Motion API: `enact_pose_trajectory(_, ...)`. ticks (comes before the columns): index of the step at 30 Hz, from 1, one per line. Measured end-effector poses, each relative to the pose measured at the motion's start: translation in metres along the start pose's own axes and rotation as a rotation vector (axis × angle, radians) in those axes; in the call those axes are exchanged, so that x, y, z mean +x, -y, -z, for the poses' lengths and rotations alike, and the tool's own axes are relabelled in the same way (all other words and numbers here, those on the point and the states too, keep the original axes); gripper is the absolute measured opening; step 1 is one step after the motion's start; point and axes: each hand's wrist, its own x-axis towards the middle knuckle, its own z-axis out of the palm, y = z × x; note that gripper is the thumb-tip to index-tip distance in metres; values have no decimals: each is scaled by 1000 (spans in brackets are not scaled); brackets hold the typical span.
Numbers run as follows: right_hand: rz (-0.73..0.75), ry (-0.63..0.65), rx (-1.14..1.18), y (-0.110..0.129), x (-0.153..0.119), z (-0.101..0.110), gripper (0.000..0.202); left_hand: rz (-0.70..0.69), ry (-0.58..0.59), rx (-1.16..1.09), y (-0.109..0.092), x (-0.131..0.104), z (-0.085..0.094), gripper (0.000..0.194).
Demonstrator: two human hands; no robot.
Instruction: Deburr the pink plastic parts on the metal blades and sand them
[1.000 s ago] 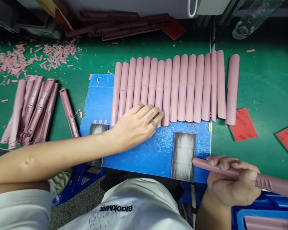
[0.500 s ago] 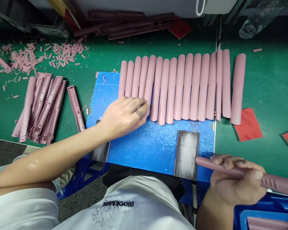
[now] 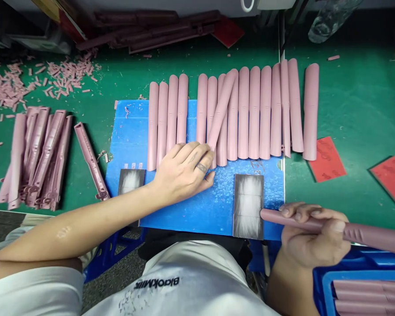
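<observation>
A row of several pink pieces (image 3: 243,114) lies over a blue sheet (image 3: 184,215) and the green table. My left hand (image 3: 186,173) is at the row's near edge, fingers closed on the lower end of one pink piece (image 3: 223,107), which slants across its neighbours. A gap shows to the left of that piece's neighbours. My right hand (image 3: 316,237) is wrapped round another long pink piece (image 3: 368,235), held near the sheet's right corner. Its tip is beside a dark pad with a white worn middle (image 3: 249,206).
Pink shells are piled (image 3: 36,158) at the left, below scattered pink scraps (image 3: 66,74). Red pads (image 3: 331,160) lie at the right. A blue crate (image 3: 322,281) with pink pieces stands at the lower right. Behind are more shells (image 3: 171,33) and a clear bottle (image 3: 329,22).
The piece at my left hand has gone from upright in the row to slanting rightward over its neighbours, opening a gap. The whole view has shifted. My right hand still holds its piece.
</observation>
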Motion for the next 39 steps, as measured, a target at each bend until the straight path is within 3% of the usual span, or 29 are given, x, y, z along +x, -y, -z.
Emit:
enact_pose_trajectory(5, -33, -9, 8, 1, -1, 2, 38, 110, 158, -30, -1, 18, 5, 54)
enact_pose_trajectory(10, -35, 12, 24, 0, -2, 5, 34, 121, 261, -113, 12, 22, 19, 46)
enact_pose_trajectory(12, -30, 30, 35, 0, -2, 6, 32, 157, 234, -153, 20, 20, 26, 42)
enact_pose_trajectory(18, -12, 41, 23, -2, -1, 6, 32, 275, -14, -5, 30, 9, 33, 45)
enact_pose_trajectory(23, -16, 50, 22, -2, -2, 9, 32, 258, -36, -18, 26, 4, 28, 40)
enact_pose_trajectory(26, -16, 68, 49, -2, -2, 9, 30, 242, 39, -60, 21, 4, 26, 45)
enact_pose_trajectory(32, -46, 103, 90, 4, -4, 4, 27, 53, 165, -32, 5, 15, 9, 48)
enact_pose_trajectory(39, -38, 121, 87, 8, -5, -1, 28, -49, 132, 19, 10, 31, -3, 35)
